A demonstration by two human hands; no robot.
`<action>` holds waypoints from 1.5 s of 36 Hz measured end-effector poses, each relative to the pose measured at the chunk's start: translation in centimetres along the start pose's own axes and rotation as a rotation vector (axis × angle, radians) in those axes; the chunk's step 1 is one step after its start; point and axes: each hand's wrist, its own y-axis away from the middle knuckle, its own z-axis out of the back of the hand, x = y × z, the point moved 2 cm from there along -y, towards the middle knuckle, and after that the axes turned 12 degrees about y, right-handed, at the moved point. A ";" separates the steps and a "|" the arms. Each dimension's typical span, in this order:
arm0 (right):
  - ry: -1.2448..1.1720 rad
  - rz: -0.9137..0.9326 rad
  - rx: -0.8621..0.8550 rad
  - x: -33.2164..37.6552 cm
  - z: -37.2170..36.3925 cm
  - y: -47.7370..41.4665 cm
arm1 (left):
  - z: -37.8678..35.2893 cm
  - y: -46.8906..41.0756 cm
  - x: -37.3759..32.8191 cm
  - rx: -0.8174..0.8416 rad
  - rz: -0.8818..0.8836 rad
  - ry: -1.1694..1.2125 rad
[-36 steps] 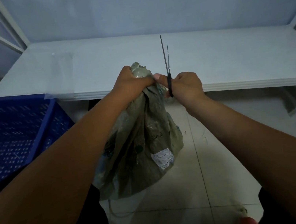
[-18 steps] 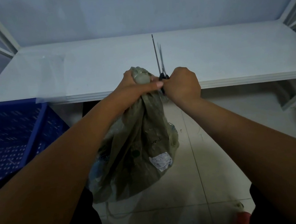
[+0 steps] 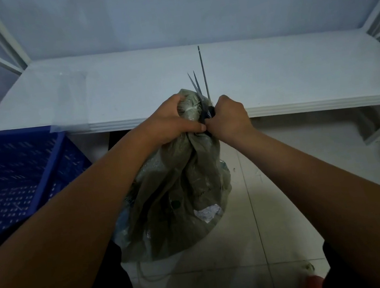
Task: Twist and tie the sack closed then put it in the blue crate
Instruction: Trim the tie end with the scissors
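A grey-green woven sack (image 3: 181,194) with a white label hangs in front of me above the tiled floor. Its neck is bunched and twisted. My left hand (image 3: 171,122) is clamped around that neck just under the gathered top. My right hand (image 3: 227,118) is closed on a black zip tie (image 3: 203,72) at the right side of the neck; the tie's thin tails stick straight up past the sack's top. The two hands touch. The blue crate (image 3: 16,174), a perforated plastic box, sits at the left, apart from the sack.
A white shelf board (image 3: 272,77) runs across behind the sack at hand height, with white rack posts (image 3: 8,40) at both sides and a pale wall behind. Pale floor tiles (image 3: 269,218) lie below. A red object (image 3: 309,286) shows at the bottom edge.
My hands have drawn closer together at the sack's neck. The zip tie's tails have shifted left, and a further short pair of tips shows above the gathered top.
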 end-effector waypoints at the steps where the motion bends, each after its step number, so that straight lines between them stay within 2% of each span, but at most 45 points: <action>1: -0.003 0.012 0.009 0.1 0.0 0.1 | 0.0 0.0 0.0 0.005 0.009 0.002; 12: -0.119 0.109 0.043 -0.8 -2.3 0.6 | -0.9 0.1 0.4 0.074 0.108 -0.057; 21: -0.316 0.171 0.191 -1.5 -3.3 0.9 | -1.5 0.4 0.7 0.098 0.163 -0.034; 30: -0.429 0.170 0.351 -2.1 -3.6 0.9 | -1.7 0.1 0.7 0.148 0.157 -0.055; 40: -0.465 0.123 0.456 -2.8 -3.7 1.1 | -2.2 0.6 0.8 0.127 0.241 -0.037; 42: -0.497 0.090 0.447 -3.4 -3.8 1.2 | -1.9 0.7 0.9 0.110 0.229 -0.118; 44: -0.478 0.084 0.357 -4.2 -3.6 1.2 | -1.1 0.7 0.9 0.064 0.219 -0.164; 46: -0.476 0.061 0.281 -4.7 -3.4 1.2 | -0.6 0.6 0.8 0.060 0.247 -0.100; 49: -0.603 0.025 0.297 -3.8 -3.2 1.4 | -0.4 0.2 0.2 0.038 0.230 0.008; 54: -0.660 0.019 0.276 -2.4 -2.9 1.3 | 0.1 -0.4 0.4 -0.032 0.204 0.016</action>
